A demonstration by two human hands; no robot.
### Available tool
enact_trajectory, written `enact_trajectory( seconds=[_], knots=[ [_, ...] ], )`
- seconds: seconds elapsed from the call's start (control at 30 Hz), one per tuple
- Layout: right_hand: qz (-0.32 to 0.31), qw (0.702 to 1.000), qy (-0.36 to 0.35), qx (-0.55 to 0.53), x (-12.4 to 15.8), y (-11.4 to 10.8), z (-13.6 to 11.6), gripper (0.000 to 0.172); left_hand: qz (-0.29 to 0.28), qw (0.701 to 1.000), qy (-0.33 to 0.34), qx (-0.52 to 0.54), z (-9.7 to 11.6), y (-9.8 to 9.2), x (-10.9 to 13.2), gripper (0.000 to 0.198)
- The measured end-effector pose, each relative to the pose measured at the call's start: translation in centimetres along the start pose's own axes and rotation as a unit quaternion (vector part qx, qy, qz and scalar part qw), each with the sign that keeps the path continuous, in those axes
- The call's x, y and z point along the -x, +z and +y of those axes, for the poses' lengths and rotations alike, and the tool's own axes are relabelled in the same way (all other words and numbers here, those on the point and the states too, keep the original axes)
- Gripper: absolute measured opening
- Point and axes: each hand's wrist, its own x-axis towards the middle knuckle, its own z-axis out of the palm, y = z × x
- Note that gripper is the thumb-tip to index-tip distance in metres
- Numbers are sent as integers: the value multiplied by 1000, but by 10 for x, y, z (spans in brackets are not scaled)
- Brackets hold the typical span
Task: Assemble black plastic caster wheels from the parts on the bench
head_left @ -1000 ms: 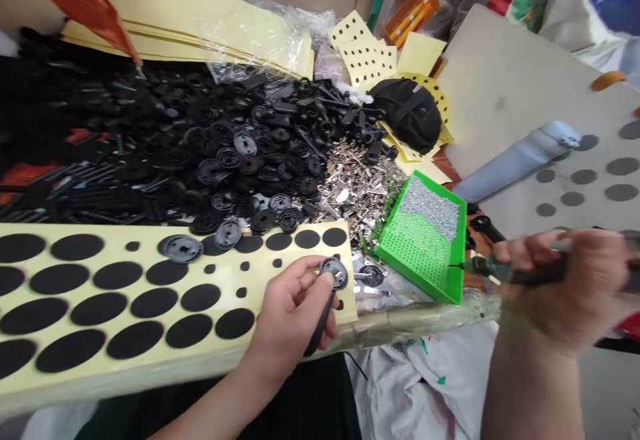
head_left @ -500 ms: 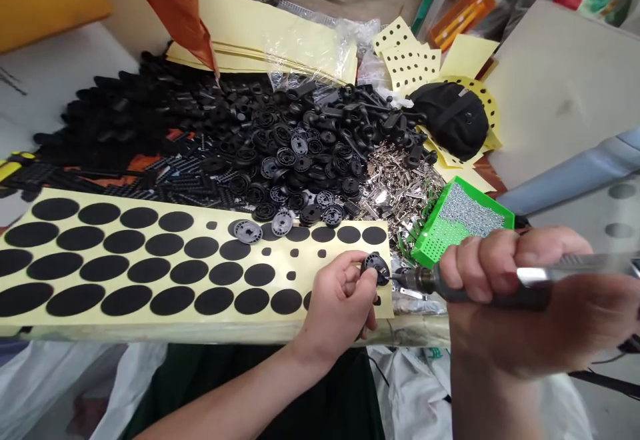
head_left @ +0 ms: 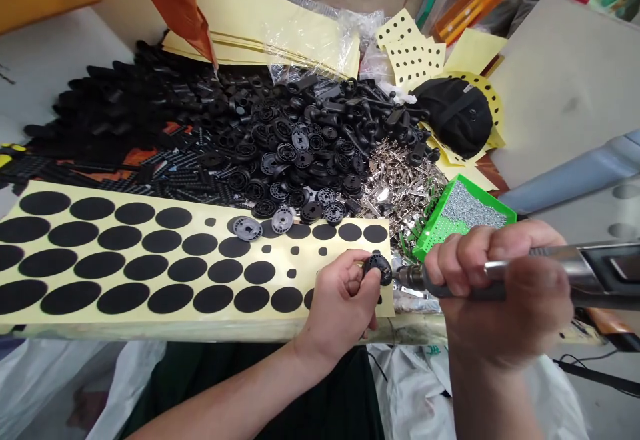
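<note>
Between the thumb and fingers of my left hand [head_left: 343,300] is a round black plastic part [head_left: 377,269], held over the right end of the yellow sticker sheet [head_left: 200,223]. My right hand [head_left: 500,287] is wrapped round a grey electric screwdriver [head_left: 565,268], lying nearly level. Its tip points left and meets the round part; the exact contact is too small to make out. A green tray [head_left: 424,243] of small silvery screws [head_left: 473,207] stands just behind the right hand. Two grey discs [head_left: 247,229] lie on the back edge of the sheet.
Black plastic parts [head_left: 300,140] are heaped across the table behind the sheet. Small metal pieces [head_left: 395,180] form a pile left of the tray. A black cap [head_left: 455,117] rests on dotted yellow sheets [head_left: 415,60]. An orange bag [head_left: 173,7] hangs at the back left.
The screwdriver and my right hand have shifted slightly left, and more of the tool's body shows. My left hand still holds the round part in nearly the same spot.
</note>
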Motion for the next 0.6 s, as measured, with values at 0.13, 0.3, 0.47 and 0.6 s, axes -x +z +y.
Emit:
enact_trajectory(
  seconds=[0.13, 0.3, 0.47, 0.6],
  knots=[
    [-33, 999, 0, 29, 3, 4, 4, 34, -2, 1000, -4, 16, 2, 0, 1, 30],
    [-24, 999, 0, 31, 1, 7, 7, 31, 5, 1000, 0, 28, 2, 0, 1, 26],
    [59, 998, 5, 21, 1, 11, 14, 35, 30, 999, -11, 31, 2, 1, 1, 28],
    [40, 999, -4, -24, 1, 7, 15, 37, 34, 999, -1, 20, 3, 1, 1, 34]
  ],
)
